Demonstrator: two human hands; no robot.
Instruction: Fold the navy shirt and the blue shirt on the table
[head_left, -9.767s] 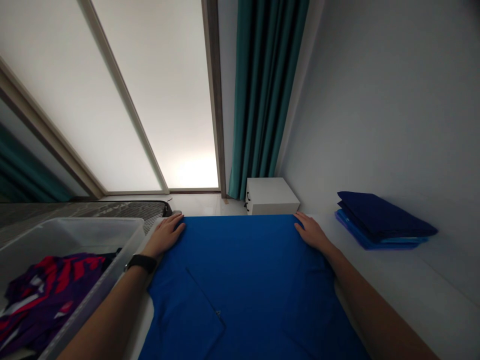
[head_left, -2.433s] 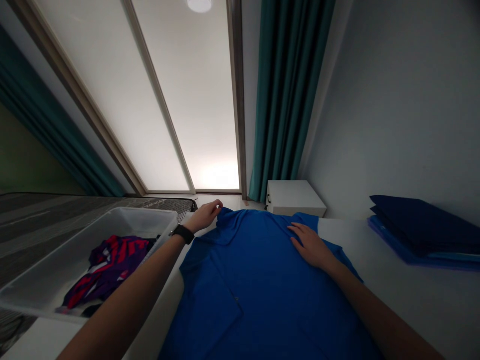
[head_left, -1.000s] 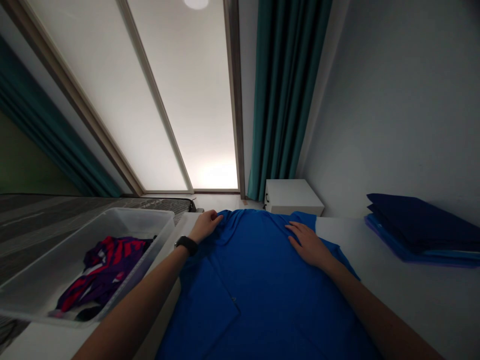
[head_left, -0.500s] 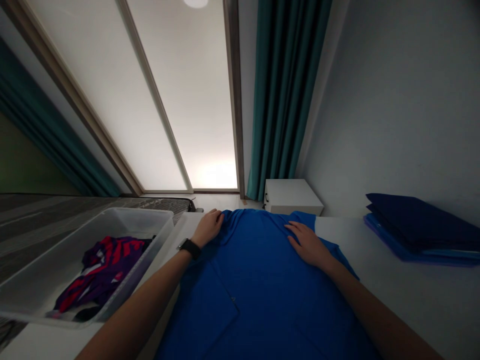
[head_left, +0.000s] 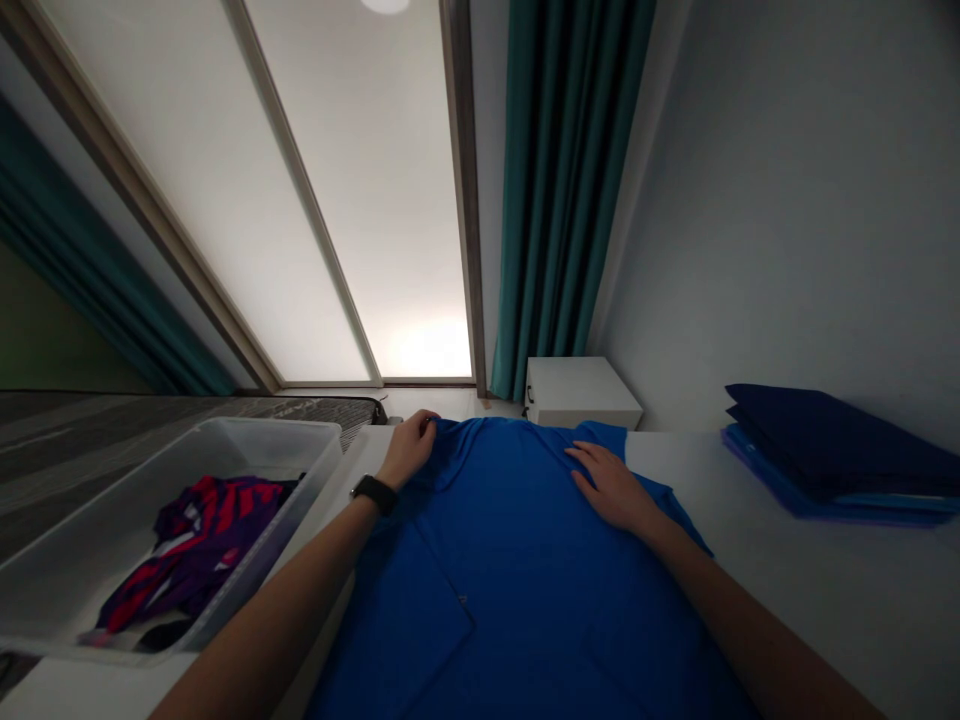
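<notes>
Two bare hands work on a blue short-sleeved shirt (head_left: 510, 590), lying spread on a white tabletop (head_left: 840, 590) at the bottom middle of the frame, slightly rumpled near its collar (head_left: 469, 432). The left hand (head_left: 409, 450) curls, its fingertips (head_left: 429, 421) pinching the fabric at the collar's edge. The right hand (head_left: 611, 488) lies open, fingers spread flat on the shirt, gripping nothing. A clear plastic bin (head_left: 315, 470) sits at lower left.
</notes>
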